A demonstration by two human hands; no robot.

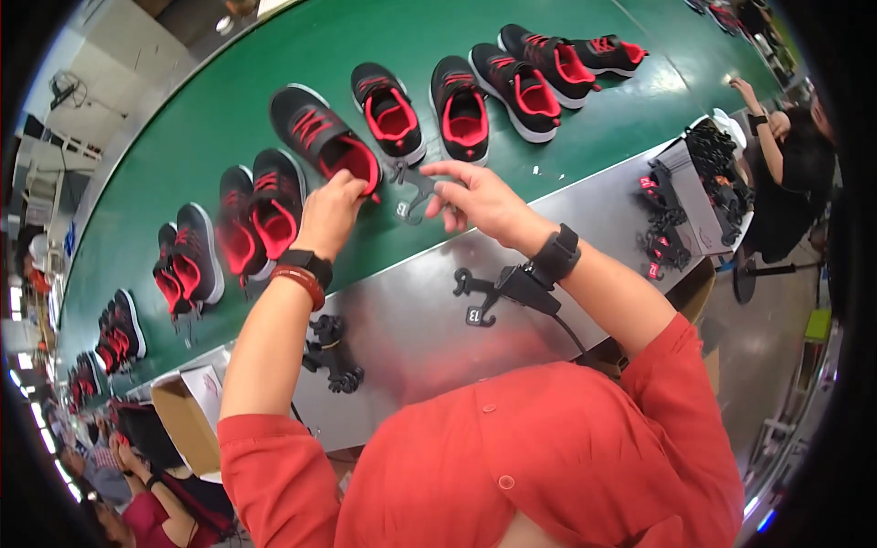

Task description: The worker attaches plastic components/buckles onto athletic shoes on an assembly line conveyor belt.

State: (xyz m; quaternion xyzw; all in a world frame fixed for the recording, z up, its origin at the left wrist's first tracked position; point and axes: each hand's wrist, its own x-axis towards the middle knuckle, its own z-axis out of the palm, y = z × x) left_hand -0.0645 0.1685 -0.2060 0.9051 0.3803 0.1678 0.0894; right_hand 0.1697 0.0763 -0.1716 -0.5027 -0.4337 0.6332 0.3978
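Note:
My left hand (pixel 331 212) is closed on the heel edge of a black sneaker (pixel 297 114) with red laces and a red lining, tilted on the green belt. My right hand (pixel 480 203) pinches a dark plastic shoe hanger (pixel 418 190), slightly blurred, between thumb and fingers. The hanger is close to the held sneaker's heel and carries a small size tag. Just right of it stands another black-and-red sneaker (pixel 388 110), touched by neither hand. A similar hanger (pixel 475 297) lies on the metal ledge below my right hand.
Several more sneakers (pixel 459 105) line the green belt (pixel 575 137) on both sides. Bunched black hangers (pixel 333 356) lie on the metal ledge (pixel 402 320), with more (pixel 662 219) at its right end. A filled box (pixel 717 183) stands there. Other people (pixel 795 173) work at both sides.

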